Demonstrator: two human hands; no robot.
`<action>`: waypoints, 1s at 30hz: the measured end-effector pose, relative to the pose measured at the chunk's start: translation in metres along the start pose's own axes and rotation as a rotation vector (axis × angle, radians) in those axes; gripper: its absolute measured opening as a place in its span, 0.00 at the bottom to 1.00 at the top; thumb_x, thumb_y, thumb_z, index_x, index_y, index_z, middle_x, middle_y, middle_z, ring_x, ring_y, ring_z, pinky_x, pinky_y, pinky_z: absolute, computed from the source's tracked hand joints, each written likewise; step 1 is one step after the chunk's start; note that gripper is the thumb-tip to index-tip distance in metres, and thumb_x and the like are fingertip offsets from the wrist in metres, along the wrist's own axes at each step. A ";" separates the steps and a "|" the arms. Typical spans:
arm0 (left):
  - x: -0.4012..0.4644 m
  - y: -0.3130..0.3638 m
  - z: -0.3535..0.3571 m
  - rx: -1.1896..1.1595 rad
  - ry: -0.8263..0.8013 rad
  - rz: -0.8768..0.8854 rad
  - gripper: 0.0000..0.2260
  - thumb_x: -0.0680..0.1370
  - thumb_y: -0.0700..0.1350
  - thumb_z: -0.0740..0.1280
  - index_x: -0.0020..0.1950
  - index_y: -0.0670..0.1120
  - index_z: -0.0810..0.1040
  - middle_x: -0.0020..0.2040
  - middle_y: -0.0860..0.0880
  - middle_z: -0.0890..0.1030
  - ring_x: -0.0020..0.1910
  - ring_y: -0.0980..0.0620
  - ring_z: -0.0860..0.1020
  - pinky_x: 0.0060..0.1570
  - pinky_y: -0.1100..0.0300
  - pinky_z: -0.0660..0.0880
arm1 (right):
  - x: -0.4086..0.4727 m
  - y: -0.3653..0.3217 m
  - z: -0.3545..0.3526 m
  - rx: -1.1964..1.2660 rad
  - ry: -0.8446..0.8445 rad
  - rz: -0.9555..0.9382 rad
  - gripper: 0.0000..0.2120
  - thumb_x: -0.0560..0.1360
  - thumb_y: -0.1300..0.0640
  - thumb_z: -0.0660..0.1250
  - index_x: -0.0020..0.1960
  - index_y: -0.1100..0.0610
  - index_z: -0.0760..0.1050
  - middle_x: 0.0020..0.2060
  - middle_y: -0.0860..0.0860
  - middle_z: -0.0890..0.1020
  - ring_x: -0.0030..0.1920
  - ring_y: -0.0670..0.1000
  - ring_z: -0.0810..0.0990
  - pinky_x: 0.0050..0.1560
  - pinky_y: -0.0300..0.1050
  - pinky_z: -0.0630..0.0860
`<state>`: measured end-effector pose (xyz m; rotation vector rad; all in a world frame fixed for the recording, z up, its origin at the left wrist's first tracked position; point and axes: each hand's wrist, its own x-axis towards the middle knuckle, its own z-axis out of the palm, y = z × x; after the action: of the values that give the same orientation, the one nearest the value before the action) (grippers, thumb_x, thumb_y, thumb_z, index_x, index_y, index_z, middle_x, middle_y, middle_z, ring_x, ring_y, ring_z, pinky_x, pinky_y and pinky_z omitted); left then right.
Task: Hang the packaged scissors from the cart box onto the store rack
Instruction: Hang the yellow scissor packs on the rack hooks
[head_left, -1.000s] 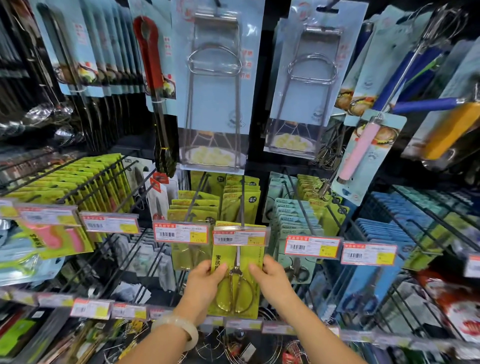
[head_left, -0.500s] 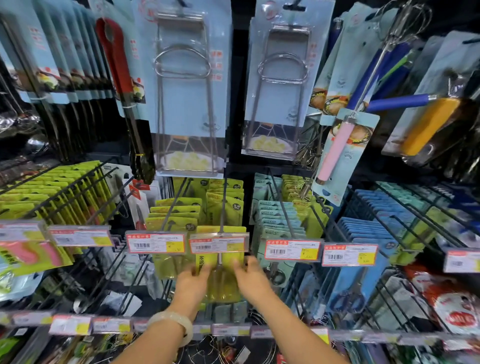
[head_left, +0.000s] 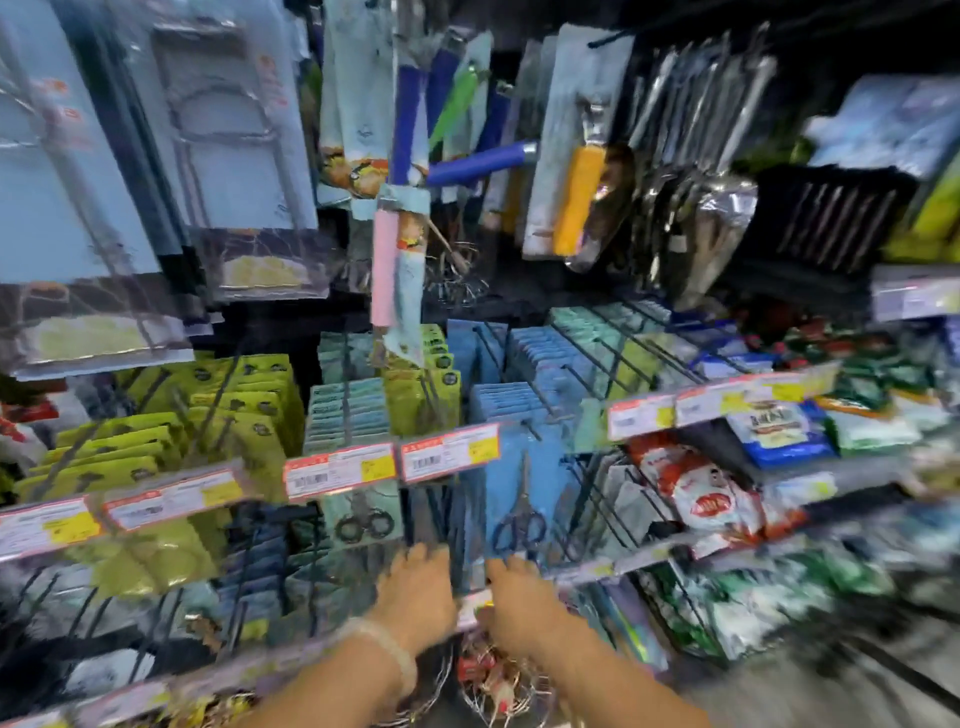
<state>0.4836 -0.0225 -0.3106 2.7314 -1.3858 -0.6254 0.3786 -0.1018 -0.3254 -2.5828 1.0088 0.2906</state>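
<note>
Head view is smearing badly, but both forearms are reaching up from the bottom edge toward the rack (head_left: 524, 431). Left hand (head_left: 415, 592), a pale bracelet (head_left: 384, 649) sitting on its wrist, is lying palm-forward with fingers pointing up at the lower hooks; right hand (head_left: 519, 597) is sitting just beside it, fingers likewise up. Whether either one is gripping anything, I cannot tell through the blur. Blue scissors pack (head_left: 519, 499) is hanging on the rack just above the right hand, under the price tags (head_left: 449, 452).
</note>
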 end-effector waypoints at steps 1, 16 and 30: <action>0.003 0.027 0.001 0.051 0.006 0.068 0.28 0.77 0.54 0.62 0.74 0.46 0.58 0.72 0.43 0.63 0.71 0.41 0.63 0.69 0.48 0.63 | -0.009 0.023 -0.007 -0.005 0.034 0.026 0.22 0.77 0.54 0.61 0.68 0.61 0.63 0.66 0.60 0.67 0.68 0.58 0.65 0.64 0.50 0.66; -0.044 0.431 0.081 0.323 -0.036 0.848 0.28 0.78 0.49 0.62 0.75 0.47 0.57 0.74 0.43 0.59 0.74 0.41 0.57 0.71 0.48 0.58 | -0.243 0.363 -0.047 0.141 0.275 0.821 0.24 0.77 0.50 0.62 0.68 0.60 0.62 0.65 0.58 0.68 0.67 0.60 0.66 0.64 0.51 0.67; -0.025 0.700 0.162 0.464 -0.166 1.187 0.32 0.76 0.52 0.65 0.76 0.47 0.54 0.75 0.43 0.59 0.75 0.43 0.57 0.73 0.49 0.57 | -0.312 0.593 -0.046 0.305 0.273 1.200 0.25 0.75 0.54 0.65 0.69 0.58 0.62 0.66 0.58 0.69 0.67 0.60 0.67 0.64 0.54 0.68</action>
<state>-0.1276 -0.4019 -0.3173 1.4864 -2.9768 -0.4297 -0.2513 -0.3348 -0.3323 -1.4868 2.3752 0.0400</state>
